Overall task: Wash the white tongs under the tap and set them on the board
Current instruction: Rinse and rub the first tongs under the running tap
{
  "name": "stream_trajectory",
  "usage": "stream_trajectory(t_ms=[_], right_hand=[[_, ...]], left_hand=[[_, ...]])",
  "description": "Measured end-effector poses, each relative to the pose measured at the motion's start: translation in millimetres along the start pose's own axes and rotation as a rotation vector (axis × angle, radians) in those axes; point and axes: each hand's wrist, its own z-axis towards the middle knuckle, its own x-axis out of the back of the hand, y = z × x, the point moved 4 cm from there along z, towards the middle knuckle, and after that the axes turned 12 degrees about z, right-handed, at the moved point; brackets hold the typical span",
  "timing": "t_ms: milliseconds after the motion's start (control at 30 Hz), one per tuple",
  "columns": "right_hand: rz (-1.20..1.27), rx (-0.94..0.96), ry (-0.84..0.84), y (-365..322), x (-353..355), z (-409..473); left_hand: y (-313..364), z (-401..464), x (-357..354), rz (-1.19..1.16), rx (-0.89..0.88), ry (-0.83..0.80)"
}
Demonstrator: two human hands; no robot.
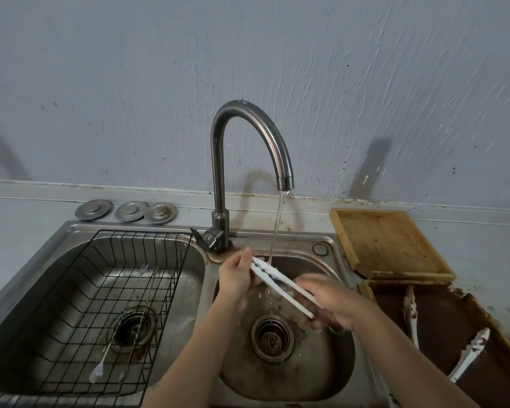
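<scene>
Rinse step was in hand: white tongs (280,285) were over the right sink basin (330,375), tips up-left just beside the water stream (277,225) from the tap (248,136). Left hand (237,273) pinched the tip end; right hand (329,301) gripped the handle end w/ fingers curled round it. Dark grime still showed btwn the arms, so washing looked unfinished.

Next move, prob: turn the tongs in the stream, then lift them right over the sink rim onto the wooden board (389,242) on the tabletop. Board's raised edge needs clearing, and its surface was open. Brown tray (442,319) w/ two more dirty tongs (411,313) sat just in front of it; tap handle (206,238) was close to the left hand.
</scene>
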Motion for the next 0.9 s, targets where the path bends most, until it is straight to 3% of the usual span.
stream_trajectory(t_ms=[200,333,400,700,900], right_hand=[[0.190,0.299,-0.113,-52.3,-3.2,-27.5],[-0.251,0.688,0.124,-77.7,-25.3,-24.9],[-0.328,0.762,0.190,-82.2,-31.8,-16.3],[-0.387,0.780,0.260,-75.5,-30.2,4.7],[-0.546,0.858,0.396,-81.9,-20.4,5.1]], left_hand=[[-25.4,-9.1,-3.5,-0.420,0.380,0.102],[-34.5,-14.2,-16.5,-0.607,0.480,0.067],[-42.0,-17.4,-19.8,-0.657,0.533,0.059],[-62.3,-23.2,-13.7,-0.623,0.664,0.081],[-69.3,-23.9,-8.6,-0.317,0.665,0.019]])
